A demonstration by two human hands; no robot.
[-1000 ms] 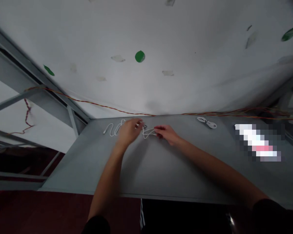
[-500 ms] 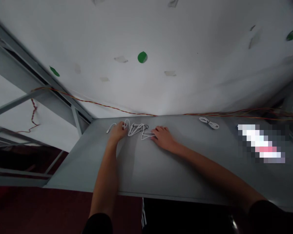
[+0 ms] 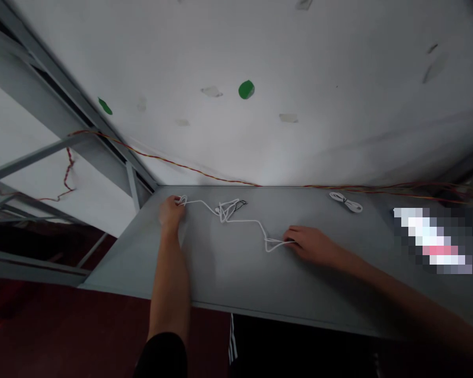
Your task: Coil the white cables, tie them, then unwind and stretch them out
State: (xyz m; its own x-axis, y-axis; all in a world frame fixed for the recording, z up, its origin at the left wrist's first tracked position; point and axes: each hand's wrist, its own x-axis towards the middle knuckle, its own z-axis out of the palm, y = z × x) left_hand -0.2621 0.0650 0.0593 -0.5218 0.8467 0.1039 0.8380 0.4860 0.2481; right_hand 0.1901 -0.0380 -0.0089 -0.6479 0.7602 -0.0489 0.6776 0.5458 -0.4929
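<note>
The grey bench (image 3: 228, 278) carries the work. The left hand (image 3: 171, 212) is closed on one end of a white cable (image 3: 224, 210). The right hand (image 3: 311, 244) pinches a loop near the other end. The cable lies on the bench between the hands, tangled near its middle. Half a second earlier the hands were close together with the cable bunched; now they are well apart.

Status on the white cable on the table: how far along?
Done: most of the cable lies stretched across the table. In hand: left hand pinches one end, right hand the other. Left: a tangle of loops near its middle, not yet pulled out.
</note>
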